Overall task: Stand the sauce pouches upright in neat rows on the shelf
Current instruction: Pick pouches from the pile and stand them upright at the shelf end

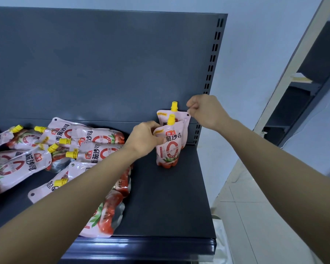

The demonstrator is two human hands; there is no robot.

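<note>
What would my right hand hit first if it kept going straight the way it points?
Probably the rear pouch, at its top right corner: the right hand has its curled fingers seemingly already at it. Past that stands the back panel. Depth is hard to judge.

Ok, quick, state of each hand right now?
Left hand: grips the front upright pouch.
Right hand: curled by the rear pouch top corner; whether it pinches cannot be told.
</note>
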